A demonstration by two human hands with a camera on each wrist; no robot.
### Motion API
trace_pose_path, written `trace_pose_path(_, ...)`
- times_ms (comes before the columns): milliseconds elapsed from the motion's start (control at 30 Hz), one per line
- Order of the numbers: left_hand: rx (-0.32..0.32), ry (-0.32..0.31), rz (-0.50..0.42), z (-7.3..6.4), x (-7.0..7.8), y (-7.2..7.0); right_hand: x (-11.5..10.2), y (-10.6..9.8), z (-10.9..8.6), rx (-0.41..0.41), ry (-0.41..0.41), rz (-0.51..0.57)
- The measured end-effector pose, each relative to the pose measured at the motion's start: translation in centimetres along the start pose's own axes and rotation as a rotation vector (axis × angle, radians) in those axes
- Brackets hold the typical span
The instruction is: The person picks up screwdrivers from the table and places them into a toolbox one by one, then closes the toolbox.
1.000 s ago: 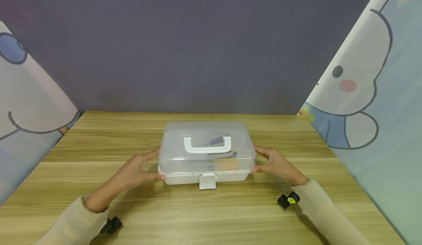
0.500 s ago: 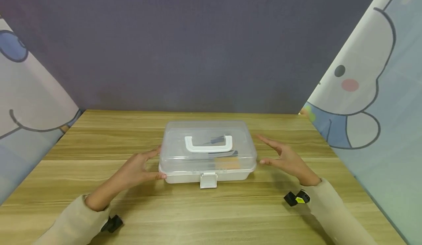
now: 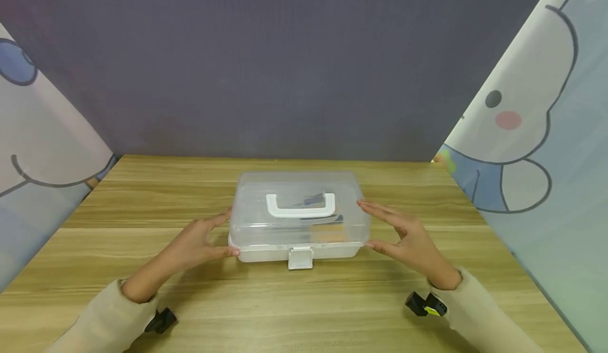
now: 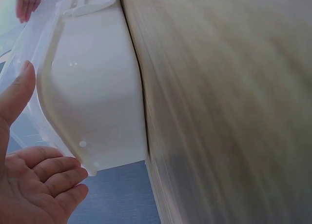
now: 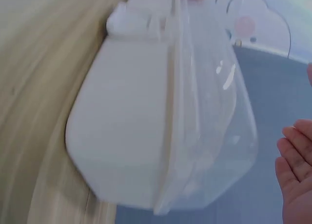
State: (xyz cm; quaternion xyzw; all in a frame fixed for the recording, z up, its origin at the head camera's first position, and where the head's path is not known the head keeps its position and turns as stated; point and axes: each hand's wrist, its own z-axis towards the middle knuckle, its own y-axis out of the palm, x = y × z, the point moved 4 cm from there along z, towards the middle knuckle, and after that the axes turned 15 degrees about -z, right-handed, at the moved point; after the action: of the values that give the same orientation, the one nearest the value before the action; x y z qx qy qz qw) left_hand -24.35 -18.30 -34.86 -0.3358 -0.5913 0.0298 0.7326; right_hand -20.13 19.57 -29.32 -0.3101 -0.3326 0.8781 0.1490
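A plastic storage box (image 3: 256,231) with a clear lid and white base sits on the wooden table, its lid down. On top lies a white carry handle (image 3: 301,213), and a white latch (image 3: 300,258) sticks out at the front. My left hand (image 3: 197,243) rests at the box's left end, thumb at the front corner and fingers along the side. At the right end, my right hand (image 3: 406,237) has its fingertips level with the lid and its thumb near the rim. In the right wrist view the right hand (image 5: 298,170) shows beside the lid, fingers extended.
Through the lid show an orange item (image 3: 328,233) and a dark slender item (image 3: 313,200). A dark grey partition (image 3: 275,78) stands behind the table (image 3: 304,311). Cartoon-printed curtains (image 3: 522,184) flank both sides.
My right hand first drew away from the box's right end, then came back in, with its fingers now higher at the lid. The left hand and the box have hardly moved.
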Motion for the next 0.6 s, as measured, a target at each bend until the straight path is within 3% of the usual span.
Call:
trace_pose_path(133,-0.007,-0.016,-0.003,0.1,0.0,0.0,-1.8,0.9,-0.1,-0.043,-0.094,0.010)
trace_pose_path(267,-0.009,-0.019,0.000,0.1,0.0,0.0,-2.9,2.7,-0.5,-0.180,-0.118,0.043)
trace_pose_path(400,-0.012,-0.017,0.011,0.0,0.0,0.0,-3.0,4.7,-1.1,-0.308,-0.065,0.114)
trace_pose_path(600,-0.006,-0.005,0.027,0.0,-0.1,0.0,-2.2,6.4,-1.8,-0.392,0.110,0.199)
